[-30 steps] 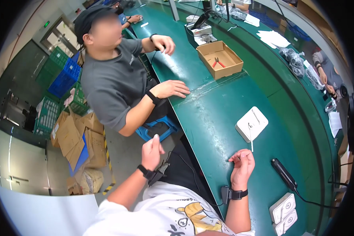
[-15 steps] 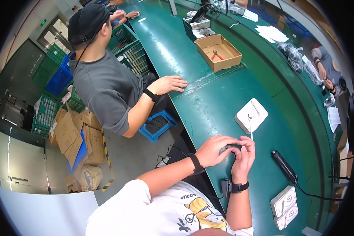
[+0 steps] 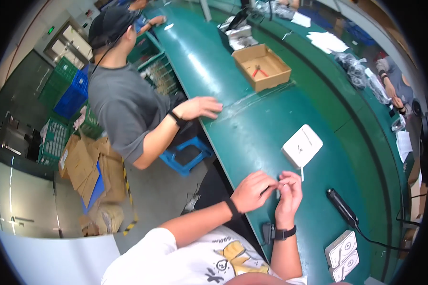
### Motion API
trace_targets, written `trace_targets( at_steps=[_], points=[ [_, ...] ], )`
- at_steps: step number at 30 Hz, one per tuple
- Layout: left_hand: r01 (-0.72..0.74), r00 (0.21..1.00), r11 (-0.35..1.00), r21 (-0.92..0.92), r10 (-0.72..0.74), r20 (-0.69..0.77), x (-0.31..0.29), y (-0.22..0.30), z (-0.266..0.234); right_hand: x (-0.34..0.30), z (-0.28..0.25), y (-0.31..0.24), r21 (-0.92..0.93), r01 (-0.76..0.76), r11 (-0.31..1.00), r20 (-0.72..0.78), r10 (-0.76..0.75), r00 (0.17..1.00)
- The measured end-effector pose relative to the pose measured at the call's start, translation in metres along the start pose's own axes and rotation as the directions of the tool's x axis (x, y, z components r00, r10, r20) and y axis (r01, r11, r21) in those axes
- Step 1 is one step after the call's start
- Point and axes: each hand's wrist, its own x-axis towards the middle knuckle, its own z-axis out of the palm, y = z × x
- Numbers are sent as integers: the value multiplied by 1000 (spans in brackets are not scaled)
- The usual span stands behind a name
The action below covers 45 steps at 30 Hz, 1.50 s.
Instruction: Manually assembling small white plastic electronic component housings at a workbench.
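Over the near part of the green bench, my left hand point(image 3: 253, 192) and my right hand point(image 3: 288, 194) face each other with fingertips meeting. Both have their fingers curled into a pinch; whatever is between them is too small or hidden to make out. Just beyond them lies a flat white square device point(image 3: 305, 140) with rounded corners and small dark marks on top. A thin white strip point(image 3: 302, 174) sticks out from its near side, close to my right fingertips.
A black corded handheld tool point(image 3: 342, 207) lies right of my hands, with two white devices point(image 3: 341, 249) nearer me. Further off stands a cardboard tray point(image 3: 280, 77) holding red-handled pliers point(image 3: 258, 71). At left, a co-worker's hand point(image 3: 200, 108) is over the bench edge point(image 3: 213, 142), near a blue stool point(image 3: 185, 159).
Both my hands have shifted slightly left and nearer to me in the picture, and their fingers have drawn into a tighter pinch. The co-worker's hand has moved a little left.
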Motion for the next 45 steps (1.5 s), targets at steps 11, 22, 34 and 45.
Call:
trace_targets(
  at_steps=[11,22,34,45],
  points=[
    [108,979,988,-109,-124,-159,-4,10,-2,-5,13,-11,71,-65,995,-30,68,997],
    [220,971,960,-174,-232,-50,-28,-19,-3,-7,11,-1,137,-72,988,0,73,997],
    [55,998,991,-124,-50,45,4,-3,-8,-7,18,-9,252,-21,967,-2,22,1000],
    [23,999,994,-106,-26,-29,-7,-2,-5,-12,26,-14,213,8,977,25,-14,1000]
  ],
)
